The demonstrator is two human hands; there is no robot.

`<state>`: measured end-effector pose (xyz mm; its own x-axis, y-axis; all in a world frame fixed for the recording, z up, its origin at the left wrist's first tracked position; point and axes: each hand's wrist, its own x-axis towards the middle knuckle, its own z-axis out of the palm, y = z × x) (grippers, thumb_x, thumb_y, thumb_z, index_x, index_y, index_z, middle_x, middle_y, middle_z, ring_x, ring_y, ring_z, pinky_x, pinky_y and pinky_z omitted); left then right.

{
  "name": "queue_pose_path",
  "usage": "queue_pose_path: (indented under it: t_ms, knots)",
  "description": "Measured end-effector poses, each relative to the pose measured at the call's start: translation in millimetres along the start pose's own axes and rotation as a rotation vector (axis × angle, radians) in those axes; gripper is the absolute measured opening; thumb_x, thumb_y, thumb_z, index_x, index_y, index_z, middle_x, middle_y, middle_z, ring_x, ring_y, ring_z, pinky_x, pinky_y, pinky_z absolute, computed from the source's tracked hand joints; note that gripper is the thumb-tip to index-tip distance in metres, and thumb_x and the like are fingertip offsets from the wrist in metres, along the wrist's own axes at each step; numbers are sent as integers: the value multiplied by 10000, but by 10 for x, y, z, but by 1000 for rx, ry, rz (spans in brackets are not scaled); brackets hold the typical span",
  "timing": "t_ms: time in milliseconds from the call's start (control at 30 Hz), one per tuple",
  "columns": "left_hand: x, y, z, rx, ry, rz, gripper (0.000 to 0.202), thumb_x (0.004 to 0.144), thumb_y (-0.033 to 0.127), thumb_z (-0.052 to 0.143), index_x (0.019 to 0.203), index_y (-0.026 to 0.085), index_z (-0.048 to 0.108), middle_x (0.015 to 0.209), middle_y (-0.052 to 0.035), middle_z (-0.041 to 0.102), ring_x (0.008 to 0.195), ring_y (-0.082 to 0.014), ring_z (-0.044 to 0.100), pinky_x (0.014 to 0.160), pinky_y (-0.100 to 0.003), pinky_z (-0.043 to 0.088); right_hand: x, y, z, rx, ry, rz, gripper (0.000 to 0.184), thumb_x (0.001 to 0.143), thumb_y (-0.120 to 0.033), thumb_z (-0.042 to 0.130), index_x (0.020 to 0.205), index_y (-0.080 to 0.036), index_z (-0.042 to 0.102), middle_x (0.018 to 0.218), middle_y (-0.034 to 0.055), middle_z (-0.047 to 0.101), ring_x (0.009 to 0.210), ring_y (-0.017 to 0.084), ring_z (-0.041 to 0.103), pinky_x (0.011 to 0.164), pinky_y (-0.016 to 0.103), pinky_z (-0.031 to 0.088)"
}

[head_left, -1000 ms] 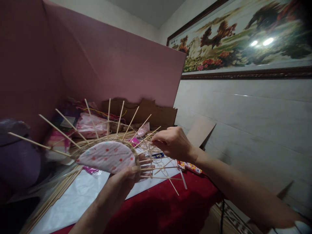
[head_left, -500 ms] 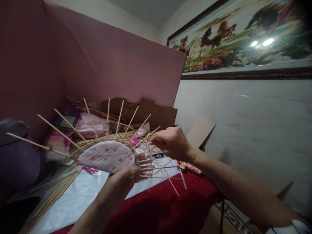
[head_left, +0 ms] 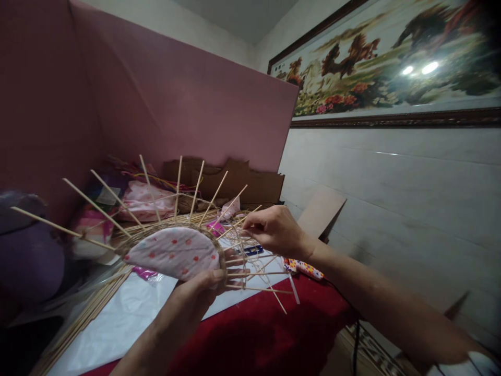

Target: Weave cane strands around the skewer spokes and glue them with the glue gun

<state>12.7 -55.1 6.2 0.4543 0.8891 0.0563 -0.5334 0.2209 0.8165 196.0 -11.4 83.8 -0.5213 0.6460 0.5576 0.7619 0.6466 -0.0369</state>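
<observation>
My left hand (head_left: 203, 286) grips the lower right edge of a half-round woven piece (head_left: 174, 256), thumb on its front and fingers behind the sticks. White cloth with red dots covers its face, and a band of brown twine runs round the curved rim. Thin wooden sticks (head_left: 196, 190) fan out from that rim, linked partway along by a strand of twine. To the right, my right hand (head_left: 277, 231) is closed in a pinch on thin twine (head_left: 250, 235) beside the right-hand sticks. Its fingertips partly hide the strand.
Behind lie a bundle of long sticks (head_left: 88, 308), pink dotted cloth (head_left: 146, 198) and brown cardboard (head_left: 219, 180). White sheets (head_left: 121, 313) rest on a red tablecloth (head_left: 250, 344). A blue tool (head_left: 253, 250) and loose twine lie beyond the sticks. A purple container (head_left: 33, 256) stands left.
The woven piece has tilted slightly, its upper sticks shifting a little to the right. My right hand stays almost in place, still pinched.
</observation>
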Motion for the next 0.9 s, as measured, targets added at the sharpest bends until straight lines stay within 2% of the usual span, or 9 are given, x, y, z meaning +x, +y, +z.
queue_pose_path:
  t_ms: [200,333,500,667,833,900]
  knots:
    - [-33,20,38,27,-7,8,336,749,164,517,1062,161,639,1037,-105,669,982,-269,580,856,-388,406,18,-25,-16,19,-30,44,117,717,-262,661,627,-188,677,494,-31,564,468,71,430,499,218,270]
    - [-13,-8,-1,23,-27,3,334,754,182,508,1061,165,637,1024,-99,675,988,-274,578,872,-404,400,27,-18,-42,30,-63,54,121,729,-276,653,650,-197,698,528,-17,606,494,78,473,505,219,277]
    - [29,-66,-87,1,-1,-17,388,746,180,513,1125,140,591,1098,-140,644,1011,-308,574,875,-443,399,11,17,-70,80,-57,51,104,748,-284,640,752,-213,716,612,-4,660,522,81,511,522,222,304]
    - [64,-111,-134,-8,-19,1,412,718,208,555,1118,115,589,1096,-172,636,1003,-328,575,844,-446,417,-11,20,-90,97,-67,70,123,751,-300,639,758,-195,703,627,-2,653,541,84,513,535,224,313]
    - [62,-110,-132,-3,48,-3,411,705,185,569,1110,119,590,1061,-147,653,999,-306,575,866,-436,405,-31,15,-109,112,-76,56,125,773,-275,616,742,-171,677,658,8,647,586,93,523,564,234,319]
    - [44,-87,-105,12,40,0,399,718,187,549,1109,116,589,1061,-142,654,1000,-301,574,861,-428,409,-41,20,-110,121,-62,38,125,783,-262,603,727,-167,661,663,8,641,598,95,521,568,234,318]
